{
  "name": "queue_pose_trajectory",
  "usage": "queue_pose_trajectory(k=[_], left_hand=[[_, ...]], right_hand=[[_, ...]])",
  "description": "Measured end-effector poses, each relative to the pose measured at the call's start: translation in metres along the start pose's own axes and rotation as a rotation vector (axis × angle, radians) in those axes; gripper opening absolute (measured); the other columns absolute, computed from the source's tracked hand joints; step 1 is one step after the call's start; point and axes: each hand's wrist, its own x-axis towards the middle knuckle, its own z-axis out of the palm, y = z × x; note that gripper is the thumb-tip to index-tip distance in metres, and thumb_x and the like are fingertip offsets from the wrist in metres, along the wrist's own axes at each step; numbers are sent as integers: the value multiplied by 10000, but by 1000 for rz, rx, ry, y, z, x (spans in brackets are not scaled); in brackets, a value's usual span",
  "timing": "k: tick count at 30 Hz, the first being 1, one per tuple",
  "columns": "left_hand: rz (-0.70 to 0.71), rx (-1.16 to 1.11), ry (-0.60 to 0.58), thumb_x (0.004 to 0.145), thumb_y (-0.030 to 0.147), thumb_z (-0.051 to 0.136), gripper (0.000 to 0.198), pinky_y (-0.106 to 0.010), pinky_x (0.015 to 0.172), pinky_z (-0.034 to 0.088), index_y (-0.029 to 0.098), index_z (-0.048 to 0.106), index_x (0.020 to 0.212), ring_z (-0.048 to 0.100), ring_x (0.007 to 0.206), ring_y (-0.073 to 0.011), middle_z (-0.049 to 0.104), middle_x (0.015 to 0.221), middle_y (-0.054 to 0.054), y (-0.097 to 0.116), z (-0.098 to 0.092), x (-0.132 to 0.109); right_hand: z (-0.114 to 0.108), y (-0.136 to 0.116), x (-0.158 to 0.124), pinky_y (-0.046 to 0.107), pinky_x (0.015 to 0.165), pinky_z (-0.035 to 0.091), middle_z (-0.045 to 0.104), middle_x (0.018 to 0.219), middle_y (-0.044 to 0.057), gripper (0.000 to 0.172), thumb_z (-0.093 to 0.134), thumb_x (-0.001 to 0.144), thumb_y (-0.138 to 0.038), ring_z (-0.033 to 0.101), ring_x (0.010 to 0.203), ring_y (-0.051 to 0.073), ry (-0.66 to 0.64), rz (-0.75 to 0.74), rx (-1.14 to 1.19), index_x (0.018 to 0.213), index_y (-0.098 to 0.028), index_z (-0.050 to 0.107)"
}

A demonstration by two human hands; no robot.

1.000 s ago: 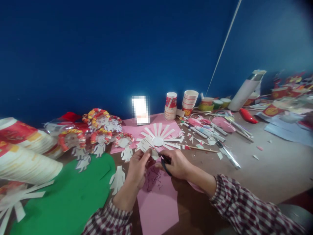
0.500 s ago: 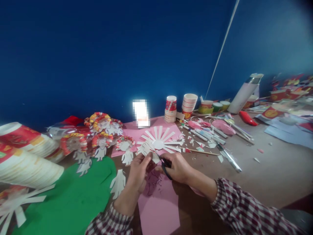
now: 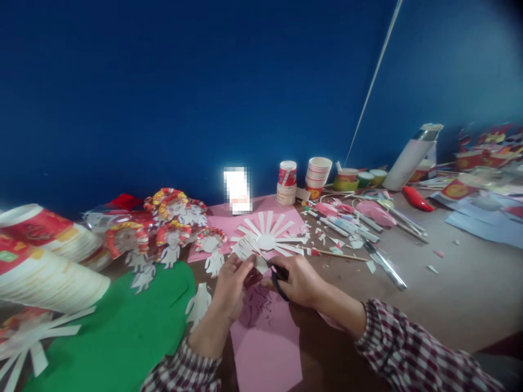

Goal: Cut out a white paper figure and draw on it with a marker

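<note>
Paper piece [image 3: 244,248] seemingly mid-cut, pinched in left hand [image 3: 231,286] above pink sheet [image 3: 267,356], right hand [image 3: 301,280] gripping scissors [image 3: 279,288] against it; cut-out figures [image 3: 170,253] lie leftward, trimming left here hard to judge through blur.

The person's bare left hand [image 3: 232,286] angles up and inward, its thumb pressed toward the fingers in a pinch, fingertips pointing away from the body. The bare right hand [image 3: 300,280] comes in from the right, fingers curled in a grip, thumb pointing left. The two hands are near each other. Behind the bare wrists, gathered cuffs end the maroon-and-white checked fabric left sleeve [image 3: 183,373] and matching right sleeve [image 3: 408,343].
</note>
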Motion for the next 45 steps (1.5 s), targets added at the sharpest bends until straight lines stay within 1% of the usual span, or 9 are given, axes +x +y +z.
queue_pose_trajectory(k=[4, 7, 11, 16, 23, 31, 36, 40, 45], left_hand=[[-9, 4, 3, 567, 296, 815, 342, -214, 569, 489, 154, 618, 808, 596, 577, -94, 662, 706, 14, 3, -1, 0], [-10, -12, 10, 538, 287, 832, 359, -192, 539, 464, 149, 633, 804, 561, 541, -71, 644, 671, 29, 3, -1, 1], [-48, -45, 27, 499, 280, 859, 370, -179, 465, 404, 152, 575, 699, 471, 455, -46, 547, 547, 69, 1, 0, 3], [-62, -49, 19, 526, 289, 853, 371, -185, 443, 395, 163, 548, 698, 457, 442, -53, 517, 518, 77, 0, 1, 3], [-84, -18, 40, 527, 344, 856, 444, -173, 397, 355, 182, 468, 669, 433, 392, -50, 457, 453, 100, 0, 2, 1], [-111, -15, 83, 492, 334, 866, 474, -167, 381, 368, 187, 474, 714, 497, 413, -77, 500, 463, 85, 0, 5, -1], [-133, -17, 77, 525, 329, 857, 458, -164, 378, 361, 188, 462, 709, 530, 425, -83, 503, 479, 84, -1, 3, 0], [-144, -9, 63, 572, 327, 838, 417, -162, 389, 355, 181, 493, 755, 558, 439, -87, 527, 506, 76, -3, 0, 1], [-152, -15, 56, 576, 332, 840, 423, -152, 372, 330, 184, 490, 760, 549, 436, -83, 513, 495, 80, -4, 0, 2]], right_hand=[[1, 1, -1, 207, 506, 276, 510, 574, -23, 220, 661, 772, -372, 385, 538, 103, -10, -13, -22, 710, -168, 611], [1, 0, -1, 210, 506, 278, 510, 573, -19, 243, 650, 776, -399, 380, 533, 103, -11, -15, -21, 722, -165, 614], [0, -3, -1, 209, 497, 256, 466, 558, -30, 240, 650, 772, -369, 338, 528, 95, -6, -24, -12, 667, -168, 573], [0, -2, -1, 210, 497, 247, 435, 554, -43, 248, 645, 772, -353, 324, 529, 88, -17, -18, 13, 648, -168, 536], [1, -2, -1, 208, 494, 229, 385, 539, -60, 236, 654, 746, -295, 295, 532, 81, -24, 2, 42, 625, -164, 500], [2, -2, -1, 195, 500, 231, 373, 544, -68, 258, 674, 736, -290, 297, 530, 72, -17, 5, 74, 627, -165, 477], [2, -4, -1, 193, 495, 236, 376, 537, -68, 267, 683, 733, -292, 303, 521, 69, -13, 15, 94, 621, -162, 479], [3, -3, -1, 191, 492, 239, 369, 532, -69, 270, 680, 739, -296, 303, 518, 69, -11, 18, 101, 622, -163, 476], [3, -3, -2, 190, 488, 239, 366, 528, -70, 282, 681, 736, -298, 298, 517, 69, -10, 21, 112, 615, -165, 463]])
